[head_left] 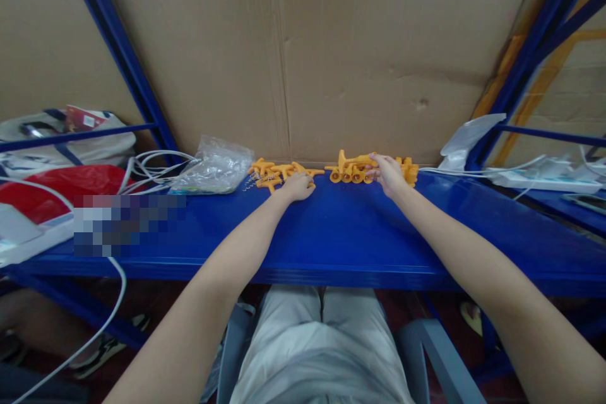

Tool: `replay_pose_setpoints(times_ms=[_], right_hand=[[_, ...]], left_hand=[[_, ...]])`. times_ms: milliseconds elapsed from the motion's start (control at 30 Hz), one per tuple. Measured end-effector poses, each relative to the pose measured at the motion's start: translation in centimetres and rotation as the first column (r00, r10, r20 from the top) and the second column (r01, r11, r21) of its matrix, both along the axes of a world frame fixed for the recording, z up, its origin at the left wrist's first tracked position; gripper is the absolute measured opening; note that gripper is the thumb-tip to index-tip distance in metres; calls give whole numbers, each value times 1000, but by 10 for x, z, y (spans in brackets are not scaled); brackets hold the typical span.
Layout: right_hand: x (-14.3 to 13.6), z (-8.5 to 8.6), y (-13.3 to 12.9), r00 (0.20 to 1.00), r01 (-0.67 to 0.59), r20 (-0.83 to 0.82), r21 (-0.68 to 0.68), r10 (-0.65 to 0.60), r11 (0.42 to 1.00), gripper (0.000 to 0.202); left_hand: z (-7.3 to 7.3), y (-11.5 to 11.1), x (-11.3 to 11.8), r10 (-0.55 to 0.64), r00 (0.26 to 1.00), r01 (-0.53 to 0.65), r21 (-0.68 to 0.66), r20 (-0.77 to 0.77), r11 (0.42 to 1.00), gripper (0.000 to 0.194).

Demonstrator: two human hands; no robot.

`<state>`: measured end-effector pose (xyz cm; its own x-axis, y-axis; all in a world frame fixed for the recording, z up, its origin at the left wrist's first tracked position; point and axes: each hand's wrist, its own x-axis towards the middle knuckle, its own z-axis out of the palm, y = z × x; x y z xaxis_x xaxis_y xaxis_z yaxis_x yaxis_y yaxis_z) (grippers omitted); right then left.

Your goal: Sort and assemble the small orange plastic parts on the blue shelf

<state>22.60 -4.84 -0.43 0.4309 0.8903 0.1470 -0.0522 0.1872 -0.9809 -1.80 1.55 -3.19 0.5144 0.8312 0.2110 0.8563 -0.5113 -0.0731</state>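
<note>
On the blue table [350,240], a loose pile of yellow T-shaped handles [265,168] with thin metal tips lies near the cardboard wall. My left hand [299,187] is at the right end of this pile, fingers curled down; whatever they hold is hidden. To the right, yellow pieces with round, hollow ends [346,177] stand side by side in a row. A yellow T-handled piece [355,158] lies across their top, and my right hand [389,175] has its fingers and thumb closed about its right end. More yellow pieces [409,172] are stacked just behind that hand.
Left of the pile lies a clear plastic bag [215,167], with white cables [154,164] and a red bag [71,184] beyond. A cardboard panel [369,63] closes off the back between blue metal posts [525,57]. A white power strip [549,180] rests at right.
</note>
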Motion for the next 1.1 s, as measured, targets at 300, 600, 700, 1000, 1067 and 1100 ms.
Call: replay_pose_setpoints(times_ms=[300, 600, 700, 1000, 1067, 1100], right_hand=[[7, -8, 9, 997, -6, 80, 8, 6, 1000, 17], [4, -17, 39, 919, -15, 390, 183, -58, 983, 32], [-6, -15, 44, 721, -58, 679, 254, -135, 966, 30], [-50, -17, 45, 55, -38, 991, 126, -124, 991, 25], [-56, -18, 44, -28, -10, 995, 95, -95, 995, 26], [-58, -18, 44, -52, 7, 995, 83, -82, 997, 27]], left_hand=[[26, -37, 16, 82, 994, -83, -20, -67, 996, 36], [32, -59, 35, 97, 991, -101, -39, -88, 994, 43], [31, -58, 34, 48, 995, -51, -43, -89, 998, 43], [27, -50, 29, -78, 996, 74, -85, -37, 994, 36], [25, -47, 28, -94, 995, 91, -75, -28, 993, 35], [24, -45, 28, -102, 995, 100, -69, -23, 993, 34]])
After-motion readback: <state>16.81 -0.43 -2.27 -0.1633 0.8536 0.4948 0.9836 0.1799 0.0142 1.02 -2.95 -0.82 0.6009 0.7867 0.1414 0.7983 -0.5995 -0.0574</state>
